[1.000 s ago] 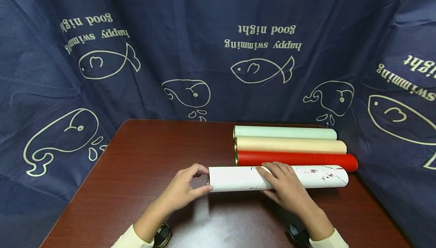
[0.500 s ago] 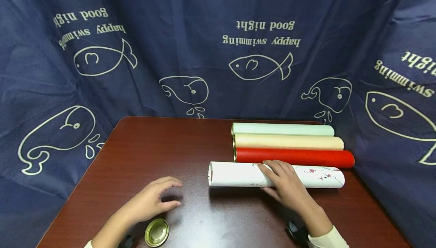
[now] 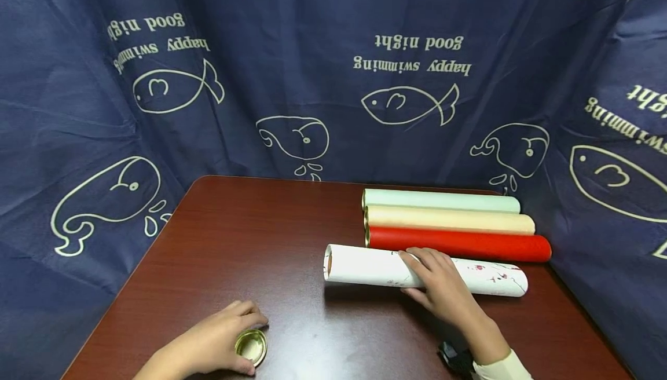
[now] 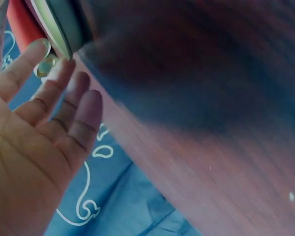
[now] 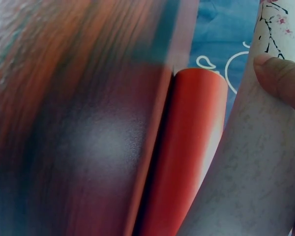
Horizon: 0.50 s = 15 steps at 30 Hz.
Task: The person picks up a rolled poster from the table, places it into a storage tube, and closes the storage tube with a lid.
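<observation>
My right hand (image 3: pixel 438 281) grips the middle of a white cardboard tube (image 3: pixel 365 265) printed with pink blossom branches. The tube's left end is uncovered and shows a brown inner wall; in the right wrist view a thumb (image 5: pixel 282 78) presses on its printed side. At the front left, my left hand (image 3: pixel 213 336) pinches a small round gold metal lid (image 3: pixel 252 346) across its width, thumb on the near edge and fingers on the far edge. Its rim also appears beside the fingertips in the left wrist view, where the thumb's grip is mostly hidden.
Behind the white tube lie a red tube (image 3: pixel 458 243), a cream tube (image 3: pixel 448 219) and a pale green tube (image 3: pixel 440 200), side by side with metal-rimmed left ends. The brown table (image 3: pixel 250 241) meets a navy fish-print curtain (image 3: pixel 333 67) at the back and sides.
The left hand has come off the white tube's left end and moved left and nearer, onto the gold lid. The right hand keeps hold of the tube, which has turned slightly.
</observation>
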### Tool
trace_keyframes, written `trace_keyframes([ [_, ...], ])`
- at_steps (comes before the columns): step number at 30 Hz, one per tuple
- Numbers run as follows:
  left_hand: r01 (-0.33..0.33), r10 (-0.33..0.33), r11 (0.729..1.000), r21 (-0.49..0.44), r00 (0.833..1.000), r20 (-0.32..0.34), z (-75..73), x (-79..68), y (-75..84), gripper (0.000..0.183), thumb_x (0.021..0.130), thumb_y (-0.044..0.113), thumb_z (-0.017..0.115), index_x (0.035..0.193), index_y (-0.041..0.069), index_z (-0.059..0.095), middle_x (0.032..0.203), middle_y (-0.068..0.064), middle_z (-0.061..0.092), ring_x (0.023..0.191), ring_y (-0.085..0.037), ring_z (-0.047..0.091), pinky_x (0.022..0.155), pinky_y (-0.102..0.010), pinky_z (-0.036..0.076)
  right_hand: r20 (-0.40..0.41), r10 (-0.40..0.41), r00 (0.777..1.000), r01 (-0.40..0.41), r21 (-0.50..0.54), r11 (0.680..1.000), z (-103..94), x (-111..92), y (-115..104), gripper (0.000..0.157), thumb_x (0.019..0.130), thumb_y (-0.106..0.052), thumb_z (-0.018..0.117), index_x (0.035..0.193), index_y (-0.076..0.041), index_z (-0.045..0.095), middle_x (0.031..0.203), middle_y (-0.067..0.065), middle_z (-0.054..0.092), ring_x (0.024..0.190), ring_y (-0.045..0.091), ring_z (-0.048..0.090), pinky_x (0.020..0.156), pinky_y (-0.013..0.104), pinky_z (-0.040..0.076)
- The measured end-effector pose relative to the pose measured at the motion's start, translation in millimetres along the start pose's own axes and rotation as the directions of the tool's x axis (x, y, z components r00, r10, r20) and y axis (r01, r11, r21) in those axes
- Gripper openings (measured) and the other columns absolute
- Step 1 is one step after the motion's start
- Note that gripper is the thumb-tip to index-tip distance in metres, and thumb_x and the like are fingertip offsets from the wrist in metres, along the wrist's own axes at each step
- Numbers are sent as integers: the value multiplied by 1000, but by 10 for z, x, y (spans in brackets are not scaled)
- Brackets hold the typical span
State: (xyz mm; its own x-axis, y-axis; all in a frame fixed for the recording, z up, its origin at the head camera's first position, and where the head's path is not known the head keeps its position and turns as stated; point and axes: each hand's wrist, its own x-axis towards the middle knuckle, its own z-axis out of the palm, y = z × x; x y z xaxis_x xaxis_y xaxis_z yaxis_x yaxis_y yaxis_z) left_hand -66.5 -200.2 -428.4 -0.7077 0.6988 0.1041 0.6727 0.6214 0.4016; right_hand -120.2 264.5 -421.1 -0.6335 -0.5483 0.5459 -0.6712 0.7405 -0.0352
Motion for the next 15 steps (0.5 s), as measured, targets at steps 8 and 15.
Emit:
trace_keyframes([
  [8,-5,3,1000,29,999,54,-4,125,52,53,69,30,87,116,14,69,102,15,52,88,-2,47,70,-25,47,-3,-1,1000,1,10,1000,20,-13,-20,77,69,-26,87,137,-11,56,127,13,58,113,35,54,93,54,42],
  [15,-39,14,978,-205,993,-121,-93,485,113,48,81,19,81,124,8,65,118,4,59,101,-12,60,81,-30,55,14,-31,999,31,-9,999,66,-21,-78,76,67,-28,89,135,-12,58,127,12,59,113,34,54,93,52,43],
])
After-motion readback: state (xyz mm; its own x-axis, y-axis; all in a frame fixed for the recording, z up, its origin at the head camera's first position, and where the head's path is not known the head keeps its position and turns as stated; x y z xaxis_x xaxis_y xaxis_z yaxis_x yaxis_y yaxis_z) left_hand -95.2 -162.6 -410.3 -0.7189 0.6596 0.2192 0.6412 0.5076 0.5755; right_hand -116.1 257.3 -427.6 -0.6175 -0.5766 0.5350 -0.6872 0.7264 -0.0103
